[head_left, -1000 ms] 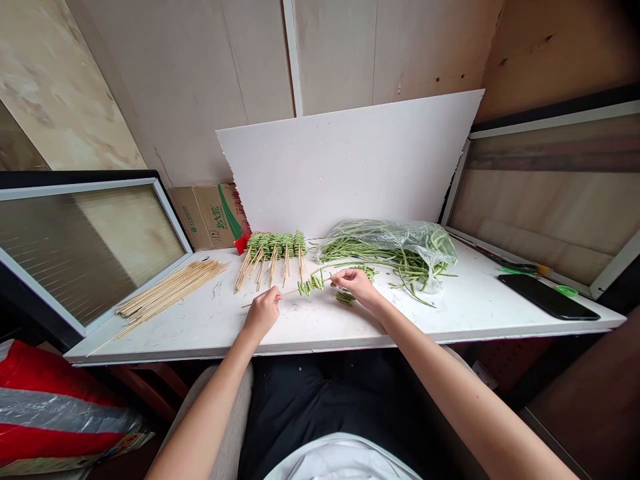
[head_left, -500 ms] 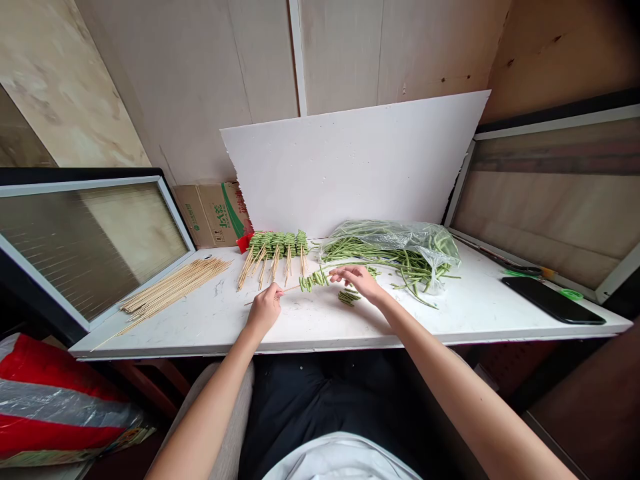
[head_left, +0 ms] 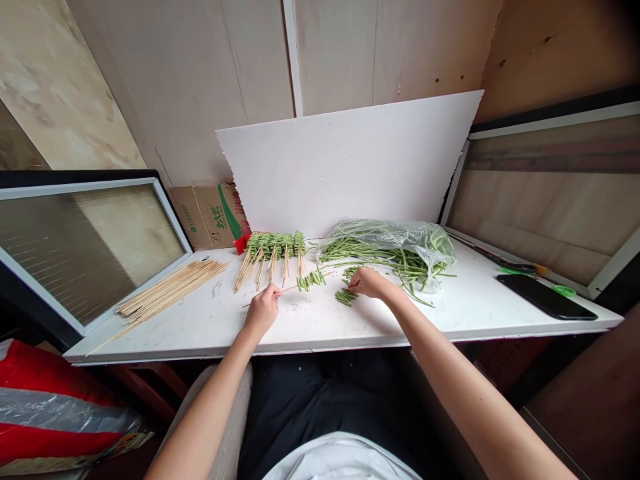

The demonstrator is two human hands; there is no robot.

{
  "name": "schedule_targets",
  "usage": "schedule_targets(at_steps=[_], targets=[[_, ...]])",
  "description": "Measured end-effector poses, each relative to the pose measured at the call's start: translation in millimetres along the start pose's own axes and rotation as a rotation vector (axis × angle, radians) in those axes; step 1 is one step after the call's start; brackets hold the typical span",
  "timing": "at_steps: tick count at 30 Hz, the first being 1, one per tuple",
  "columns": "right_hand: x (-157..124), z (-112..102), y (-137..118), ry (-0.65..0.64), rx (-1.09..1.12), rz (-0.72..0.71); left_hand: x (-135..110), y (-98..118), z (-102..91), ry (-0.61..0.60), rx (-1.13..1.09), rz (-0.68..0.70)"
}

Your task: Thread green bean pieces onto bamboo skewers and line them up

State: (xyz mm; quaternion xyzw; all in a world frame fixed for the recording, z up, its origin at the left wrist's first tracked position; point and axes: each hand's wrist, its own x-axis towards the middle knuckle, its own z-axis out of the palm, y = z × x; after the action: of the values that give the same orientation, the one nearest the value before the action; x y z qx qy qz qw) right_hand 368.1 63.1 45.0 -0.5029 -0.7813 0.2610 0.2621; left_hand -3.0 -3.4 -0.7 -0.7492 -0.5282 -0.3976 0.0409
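Observation:
My left hand [head_left: 265, 303] is closed around a thin bamboo skewer [head_left: 289, 289], which points up to the right. Several cut green bean pieces [head_left: 311, 281] are threaded crosswise near its far end, and the bare tip shows past them. My right hand [head_left: 369, 283] is bent down at a small pile of cut green bean pieces [head_left: 345, 297] on the table, its fingertips pinched at a bean piece and partly hidden. More cut pieces [head_left: 351, 271] lie just behind that hand.
Filled bean skewers [head_left: 274, 245] lie stacked at the back. Bare skewers [head_left: 173, 290] spread at the left of the white table [head_left: 300, 330]. Long green beans [head_left: 370, 251] sit in a clear plastic bag [head_left: 425, 235]. A black phone [head_left: 547, 297] and green ring [head_left: 565, 291] are at the right.
My right hand has left the skewer's tip, moving slightly right and down to the cut bean pile, its fingers now drawn together. My left hand still holds the skewer in about the same place.

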Motion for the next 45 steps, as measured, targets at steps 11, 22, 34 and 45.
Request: schedule_targets(at_steps=[11,22,34,45], targets=[[-4.7,3.6,-12.6,0.004,-0.1,-0.008,-0.4,-1.6,2.1,0.015,0.005,0.037],[-17.4,11.0,-37.1,-0.062,0.789,-0.062,-1.2,-3.1,3.6,0.044,-0.015,0.031],[-11.6,21.6,-34.6,-0.055,0.984,-0.008,-0.7,-0.9,2.6,0.017,0.004,0.011],[-12.7,22.8,-33.7,-0.072,0.958,-0.037,-0.9,-0.2,2.2,0.023,-0.007,0.002]])
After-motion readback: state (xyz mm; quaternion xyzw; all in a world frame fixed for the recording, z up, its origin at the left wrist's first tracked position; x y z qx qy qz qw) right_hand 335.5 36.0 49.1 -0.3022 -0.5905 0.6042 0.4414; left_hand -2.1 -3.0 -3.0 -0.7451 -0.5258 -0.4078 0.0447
